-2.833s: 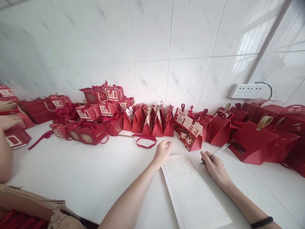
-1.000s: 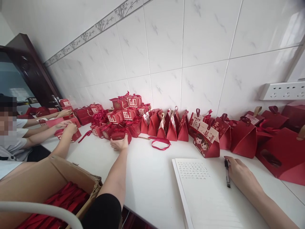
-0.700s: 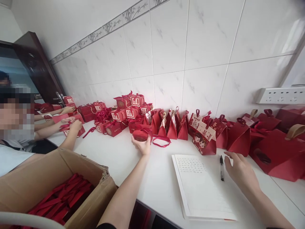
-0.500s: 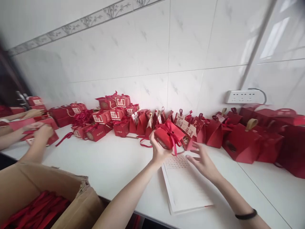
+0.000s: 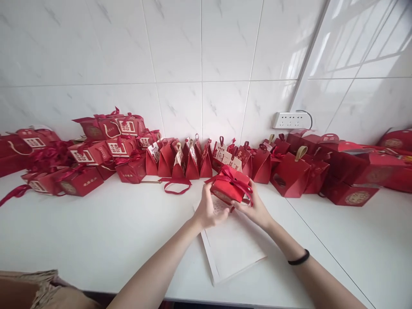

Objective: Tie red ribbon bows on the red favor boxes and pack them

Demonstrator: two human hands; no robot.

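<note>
Between my two hands is a red gift box (image 5: 227,189) with a dark red ribbon bow on top, held up over a white booklet (image 5: 233,244). My left hand (image 5: 207,208) grips its left side, thumb along the near face. My right hand (image 5: 254,206) is closed around its right side, and the fingers there are partly hidden by the box and ribbon. The booklet lies on the white table (image 5: 144,240), printed rows showing near its upper edge. Just behind the box stands a red box with a cream printed front (image 5: 225,158).
Stacked red boxes with ribbons (image 5: 109,146) sit at the left. A row of red triangular boxes (image 5: 167,159) lines the tiled wall, with larger red boxes (image 5: 357,171) at the right. A power strip (image 5: 292,120) hangs on the wall. A cardboard carton (image 5: 41,292) stands at the near left.
My right hand has come in from beside the box and taken its right side. The view has swung right, so the other person's hands at the left are out of sight.
</note>
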